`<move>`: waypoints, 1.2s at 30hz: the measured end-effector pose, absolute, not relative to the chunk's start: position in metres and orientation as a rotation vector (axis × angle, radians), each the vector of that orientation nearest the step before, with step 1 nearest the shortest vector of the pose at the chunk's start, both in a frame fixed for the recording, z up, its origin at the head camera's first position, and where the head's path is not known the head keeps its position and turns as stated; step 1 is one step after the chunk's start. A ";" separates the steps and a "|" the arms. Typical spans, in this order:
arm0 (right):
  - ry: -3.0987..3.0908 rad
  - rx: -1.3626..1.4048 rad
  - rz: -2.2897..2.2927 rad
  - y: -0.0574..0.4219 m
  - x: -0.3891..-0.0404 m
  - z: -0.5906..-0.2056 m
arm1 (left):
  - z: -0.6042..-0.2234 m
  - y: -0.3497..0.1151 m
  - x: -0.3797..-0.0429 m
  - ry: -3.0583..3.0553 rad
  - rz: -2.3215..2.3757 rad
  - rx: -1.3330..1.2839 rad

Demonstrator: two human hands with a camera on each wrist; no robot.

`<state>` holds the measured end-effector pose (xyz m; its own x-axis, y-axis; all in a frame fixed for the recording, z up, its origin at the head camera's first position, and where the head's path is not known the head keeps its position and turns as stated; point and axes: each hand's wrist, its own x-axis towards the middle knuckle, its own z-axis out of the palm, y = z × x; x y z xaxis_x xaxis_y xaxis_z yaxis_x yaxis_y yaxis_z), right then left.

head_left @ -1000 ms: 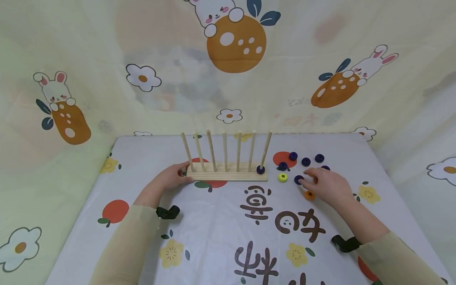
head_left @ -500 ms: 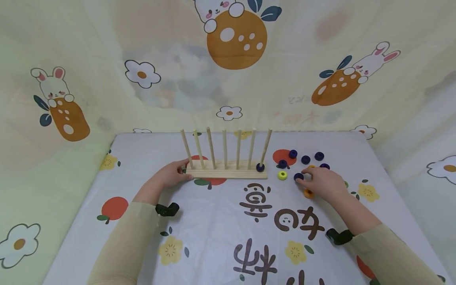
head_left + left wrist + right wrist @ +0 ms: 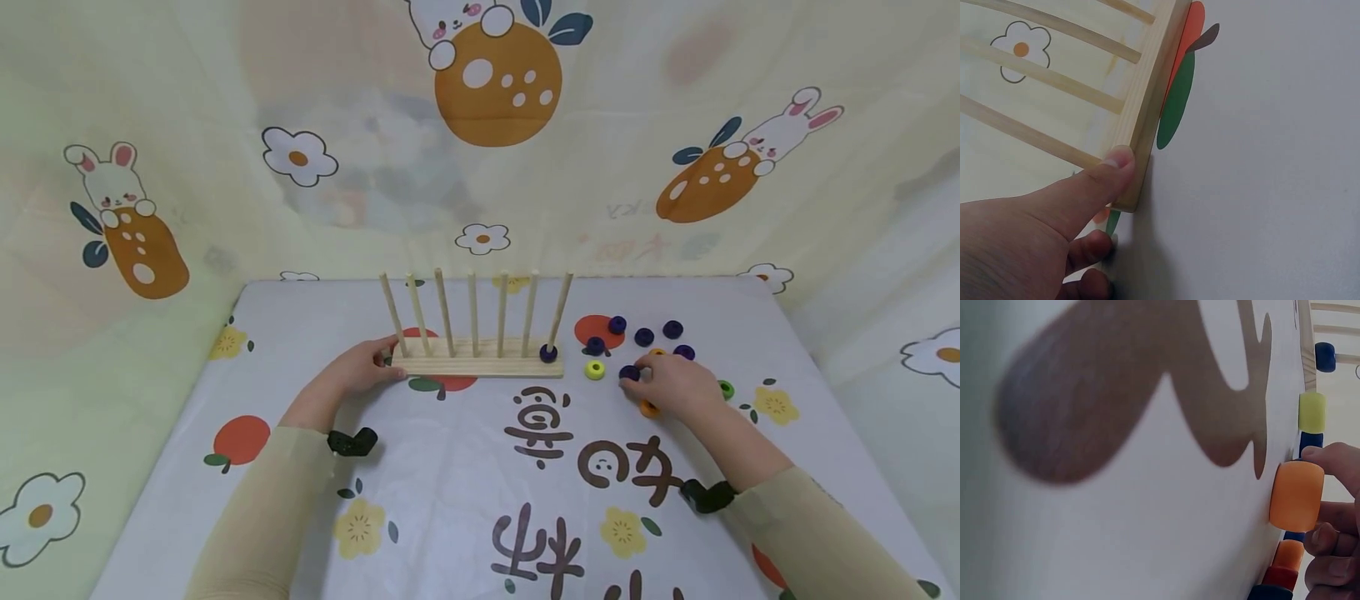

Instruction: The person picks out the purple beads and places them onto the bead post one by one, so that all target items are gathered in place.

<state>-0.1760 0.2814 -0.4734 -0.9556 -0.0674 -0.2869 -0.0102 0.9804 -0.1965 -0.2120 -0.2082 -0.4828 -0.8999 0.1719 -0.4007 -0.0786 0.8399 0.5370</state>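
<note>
A wooden peg rack (image 3: pixel 480 365) with several upright pegs stands on the table, one dark blue bead (image 3: pixel 548 354) threaded low on its rightmost peg. My left hand (image 3: pixel 360 367) grips the rack's left end; in the left wrist view the thumb (image 3: pixel 1119 159) presses the base's front edge. To the right, my right hand (image 3: pixel 678 385) pinches a dark blue bead (image 3: pixel 628 373) on the table between thumb and forefinger. An orange bead (image 3: pixel 1297 496) lies just in front of that hand and hides much of the pinch in the right wrist view.
A yellow-green bead (image 3: pixel 595 370) lies between the rack and my right hand. Several dark blue beads (image 3: pixel 643 337) are scattered behind the hand, and a green bead (image 3: pixel 726 389) lies to its right. A patterned cloth wall (image 3: pixel 360 225) rises behind the table.
My right hand has moved slightly left and its fingers have closed on the dark blue bead. The green bead has come into sight beside it. My left hand keeps its grip on the rack.
</note>
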 end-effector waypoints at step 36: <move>3.014 -0.099 -0.323 0.267 -0.169 -0.426 | -0.483 -0.209 -0.210 2.565 0.812 0.067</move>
